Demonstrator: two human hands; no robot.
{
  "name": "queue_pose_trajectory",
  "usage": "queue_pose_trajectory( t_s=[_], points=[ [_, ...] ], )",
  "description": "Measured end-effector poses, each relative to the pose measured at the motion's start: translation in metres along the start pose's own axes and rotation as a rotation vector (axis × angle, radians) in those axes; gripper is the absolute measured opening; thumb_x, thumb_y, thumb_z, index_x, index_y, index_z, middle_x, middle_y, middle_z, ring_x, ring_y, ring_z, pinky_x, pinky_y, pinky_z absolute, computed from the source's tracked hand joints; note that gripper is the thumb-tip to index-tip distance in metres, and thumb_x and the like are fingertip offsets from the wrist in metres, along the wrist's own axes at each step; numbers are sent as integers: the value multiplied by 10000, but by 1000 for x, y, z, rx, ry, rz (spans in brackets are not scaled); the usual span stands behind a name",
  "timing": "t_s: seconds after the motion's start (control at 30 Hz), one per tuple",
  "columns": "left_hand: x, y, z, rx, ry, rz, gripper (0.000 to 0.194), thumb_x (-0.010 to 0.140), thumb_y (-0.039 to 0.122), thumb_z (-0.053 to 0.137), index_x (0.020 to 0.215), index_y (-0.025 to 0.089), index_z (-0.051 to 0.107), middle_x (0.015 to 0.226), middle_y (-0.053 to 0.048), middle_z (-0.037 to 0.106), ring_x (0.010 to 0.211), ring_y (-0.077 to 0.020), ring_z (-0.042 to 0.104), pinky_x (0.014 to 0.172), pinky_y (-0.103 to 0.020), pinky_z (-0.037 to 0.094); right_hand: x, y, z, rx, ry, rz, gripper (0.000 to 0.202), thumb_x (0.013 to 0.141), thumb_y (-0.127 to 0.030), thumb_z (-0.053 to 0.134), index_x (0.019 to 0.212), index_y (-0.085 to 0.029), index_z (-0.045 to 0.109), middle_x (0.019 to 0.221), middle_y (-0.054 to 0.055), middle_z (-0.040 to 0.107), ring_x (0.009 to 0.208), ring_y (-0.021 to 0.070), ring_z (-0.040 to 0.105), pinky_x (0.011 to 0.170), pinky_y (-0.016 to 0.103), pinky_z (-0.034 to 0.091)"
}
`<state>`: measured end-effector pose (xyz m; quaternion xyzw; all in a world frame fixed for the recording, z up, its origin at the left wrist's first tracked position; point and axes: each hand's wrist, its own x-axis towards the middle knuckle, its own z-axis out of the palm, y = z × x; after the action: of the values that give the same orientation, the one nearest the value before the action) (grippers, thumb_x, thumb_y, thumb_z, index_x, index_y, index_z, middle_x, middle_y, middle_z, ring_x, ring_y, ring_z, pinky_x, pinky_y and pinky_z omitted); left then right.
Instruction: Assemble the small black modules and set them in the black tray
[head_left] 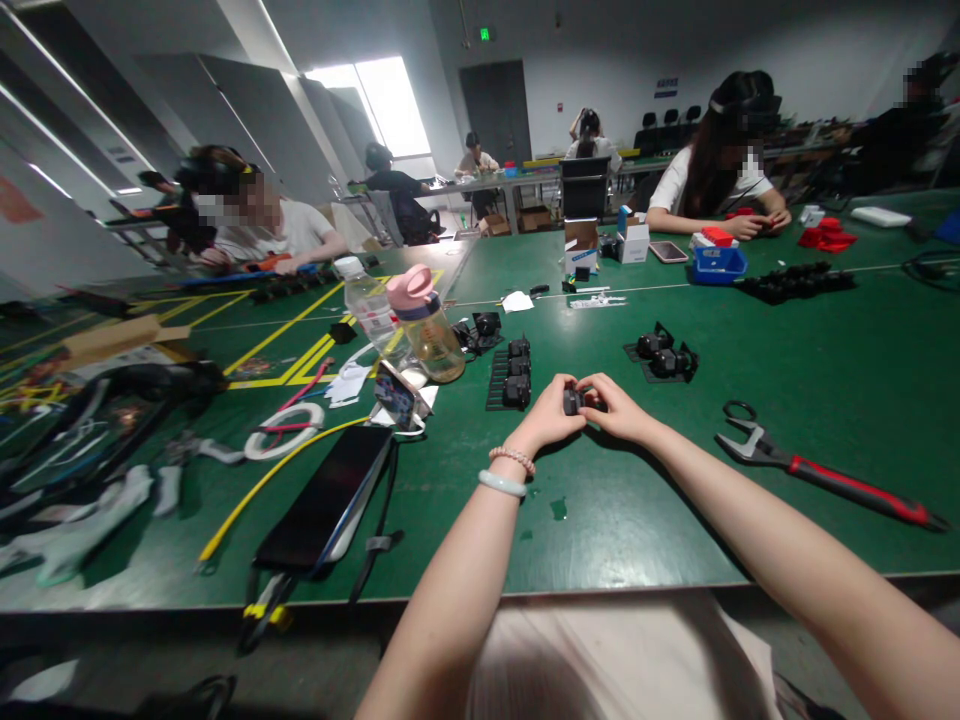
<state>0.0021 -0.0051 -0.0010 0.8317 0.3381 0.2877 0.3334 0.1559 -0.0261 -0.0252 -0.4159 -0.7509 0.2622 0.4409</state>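
Both my hands meet over the green table (615,530), around a small black part (574,401). My left hand (553,408) grips its left side, with a beaded bracelet and a pale bangle on that wrist. My right hand (616,408) has its fingers curled on the part's right side. Just left of my left hand lies a row of black parts on a slotted black plate (510,376). Beyond my right hand sit more black parts on black bases (663,356). The fingers hide some of the held part.
An adjustable wrench (832,475) lies at the right. To the left are a pink-lidded bottle (427,330), a clear bottle (367,305), a propped phone (397,395), a black tablet-like device (326,495) and cables. Small boxes and a blue bin (718,265) stand farther back, near a seated person.
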Motion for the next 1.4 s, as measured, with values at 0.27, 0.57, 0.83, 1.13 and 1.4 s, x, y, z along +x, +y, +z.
queue_pose_trajectory(
  t_s=[0.27, 0.57, 0.83, 1.13, 1.4],
  points=[
    [0, 1, 0, 2, 2, 3, 452, 581, 167, 549, 995, 135, 369, 896, -36, 468, 765, -120, 462, 684, -248, 385, 0, -1, 0, 13, -2, 12, 318, 643, -181, 528, 954, -191, 461, 914, 46, 427, 786, 145, 450, 689, 309, 413],
    [0, 0, 0, 6, -1, 18, 448, 589, 169, 545, 999, 137, 367, 905, -39, 468, 780, -124, 465, 691, -247, 387, 0, -1, 0, 7, 5, 9, 313, 639, -174, 526, 946, -185, 465, 907, 46, 423, 787, 142, 447, 683, 297, 407],
    [0, 2, 0, 11, 17, -1, 449, 575, 160, 557, 985, 133, 378, 905, -40, 470, 792, -131, 466, 710, -261, 386, 0, -2, -1, -13, 1, 2, 307, 642, -174, 521, 943, -181, 459, 907, 48, 423, 784, 140, 441, 682, 294, 403],
    [0, 4, 0, -12, 3, 0, 439, 579, 148, 544, 982, 136, 371, 895, -31, 468, 777, -119, 469, 699, -250, 389, 0, -2, -1, -21, -4, 2, 302, 647, -183, 518, 944, -182, 458, 902, 45, 424, 780, 140, 442, 686, 296, 402],
    [0, 5, -1, -15, -3, -8, 443, 575, 158, 549, 981, 135, 376, 897, -34, 475, 777, -121, 471, 703, -256, 387, 0, -1, 0, -3, -6, 17, 297, 642, -189, 520, 932, -182, 458, 905, 42, 420, 762, 133, 446, 688, 300, 404]
  ],
)
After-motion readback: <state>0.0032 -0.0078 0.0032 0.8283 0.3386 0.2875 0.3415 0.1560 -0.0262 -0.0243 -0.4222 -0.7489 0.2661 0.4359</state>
